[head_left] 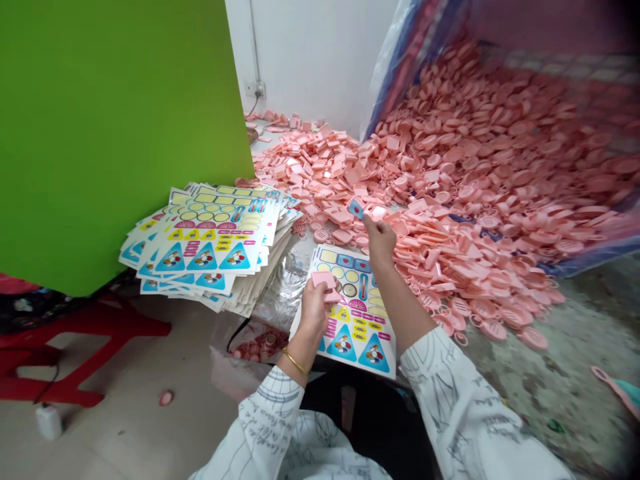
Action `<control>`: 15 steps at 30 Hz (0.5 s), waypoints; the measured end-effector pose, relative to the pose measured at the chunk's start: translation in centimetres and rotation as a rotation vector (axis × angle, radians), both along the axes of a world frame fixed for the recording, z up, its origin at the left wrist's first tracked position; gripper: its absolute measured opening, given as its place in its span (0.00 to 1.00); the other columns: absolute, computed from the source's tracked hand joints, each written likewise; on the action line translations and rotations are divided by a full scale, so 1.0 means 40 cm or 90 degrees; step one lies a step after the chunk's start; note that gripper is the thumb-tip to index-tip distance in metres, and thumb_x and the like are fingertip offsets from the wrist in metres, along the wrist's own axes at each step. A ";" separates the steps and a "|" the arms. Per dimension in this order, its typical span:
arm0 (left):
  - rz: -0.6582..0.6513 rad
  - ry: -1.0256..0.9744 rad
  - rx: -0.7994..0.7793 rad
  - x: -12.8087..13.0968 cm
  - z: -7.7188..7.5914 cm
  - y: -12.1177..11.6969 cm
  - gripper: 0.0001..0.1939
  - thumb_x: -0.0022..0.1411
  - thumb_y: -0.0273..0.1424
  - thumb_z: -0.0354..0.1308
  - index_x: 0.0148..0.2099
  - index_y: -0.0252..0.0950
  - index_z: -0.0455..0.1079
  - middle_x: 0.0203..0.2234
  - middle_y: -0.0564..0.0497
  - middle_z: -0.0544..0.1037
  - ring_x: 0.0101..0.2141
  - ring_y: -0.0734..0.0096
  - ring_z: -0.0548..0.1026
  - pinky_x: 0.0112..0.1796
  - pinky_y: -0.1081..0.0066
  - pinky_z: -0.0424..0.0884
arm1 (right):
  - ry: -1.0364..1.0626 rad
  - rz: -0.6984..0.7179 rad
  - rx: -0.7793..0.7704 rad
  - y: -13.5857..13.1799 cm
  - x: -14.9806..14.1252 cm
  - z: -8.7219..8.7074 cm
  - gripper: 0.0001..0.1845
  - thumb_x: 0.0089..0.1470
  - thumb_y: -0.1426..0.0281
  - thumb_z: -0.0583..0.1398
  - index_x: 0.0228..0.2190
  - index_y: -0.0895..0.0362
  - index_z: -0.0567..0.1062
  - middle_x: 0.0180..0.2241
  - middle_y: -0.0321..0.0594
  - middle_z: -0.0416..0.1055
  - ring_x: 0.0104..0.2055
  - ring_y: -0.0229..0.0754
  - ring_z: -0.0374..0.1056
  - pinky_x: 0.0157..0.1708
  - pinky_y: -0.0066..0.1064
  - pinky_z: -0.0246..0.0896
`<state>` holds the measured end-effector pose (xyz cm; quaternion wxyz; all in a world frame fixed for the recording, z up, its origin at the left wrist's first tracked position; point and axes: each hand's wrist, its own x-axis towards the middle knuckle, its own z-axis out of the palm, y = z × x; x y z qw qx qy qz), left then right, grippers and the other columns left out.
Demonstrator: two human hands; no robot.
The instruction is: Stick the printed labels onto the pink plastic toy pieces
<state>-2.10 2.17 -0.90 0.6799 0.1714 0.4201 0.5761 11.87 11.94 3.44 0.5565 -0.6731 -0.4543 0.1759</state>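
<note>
My left hand (314,312) is closed on a flat pink plastic piece (324,279), with more pink plastic showing just below it. It hovers over the left part of a sticker sheet (367,365) near my lap. The sheet carries blue triangles, yellow circles and small pink and yellow labels. Up and to the right, my right hand (383,245) pinches a small blue rectangular sticker (356,208) with a red heart. Whether anything backs that sticker, I cannot tell. Beyond the right hand spreads a heap of pink plastic pieces (425,233).
A thick stack of sticker sheets (210,227) lies to the left beside a green panel (115,133). Pink pieces spill from a large sack (395,73) at the right. Below stand a plastic bag of pink pieces (257,347) and a red stool (115,333).
</note>
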 end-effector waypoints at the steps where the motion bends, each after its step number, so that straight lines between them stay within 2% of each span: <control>1: -0.006 -0.005 0.002 -0.001 0.006 -0.002 0.14 0.45 0.24 0.58 0.39 0.34 0.68 0.30 0.48 0.77 0.31 0.67 0.77 0.29 0.73 0.71 | 0.016 -0.016 0.044 -0.030 0.000 0.009 0.24 0.52 0.48 0.58 0.20 0.54 0.63 0.20 0.31 0.60 0.25 0.36 0.57 0.26 0.28 0.53; 5: -0.062 -0.076 0.039 -0.015 0.045 -0.038 0.17 0.50 0.26 0.62 0.45 0.33 0.68 0.37 0.43 0.80 0.33 0.63 0.79 0.34 0.68 0.74 | -0.048 0.043 0.024 -0.214 -0.016 0.029 0.23 0.50 0.51 0.63 0.20 0.55 0.65 0.20 0.29 0.60 0.24 0.34 0.55 0.27 0.28 0.51; 9: -0.101 -0.174 0.028 -0.032 0.081 -0.111 0.19 0.62 0.39 0.59 0.50 0.31 0.69 0.37 0.41 0.80 0.32 0.62 0.80 0.38 0.63 0.75 | -0.101 0.062 -0.017 -0.381 -0.041 0.025 0.21 0.51 0.51 0.64 0.22 0.55 0.68 0.21 0.29 0.62 0.24 0.35 0.56 0.27 0.28 0.51; 12: -0.101 -0.179 -0.022 -0.038 0.094 -0.167 0.23 0.65 0.46 0.54 0.50 0.31 0.71 0.35 0.41 0.81 0.31 0.63 0.79 0.37 0.62 0.76 | -0.116 0.070 -0.037 -0.446 -0.054 0.022 0.21 0.51 0.52 0.64 0.22 0.55 0.69 0.21 0.29 0.63 0.24 0.35 0.57 0.28 0.28 0.52; 15: -0.112 -0.150 -0.032 -0.040 0.098 -0.207 0.27 0.65 0.51 0.51 0.50 0.31 0.72 0.36 0.40 0.81 0.31 0.61 0.79 0.34 0.64 0.75 | -0.143 0.064 -0.049 -0.478 -0.064 0.022 0.21 0.51 0.51 0.64 0.22 0.55 0.69 0.21 0.30 0.65 0.24 0.35 0.59 0.29 0.29 0.52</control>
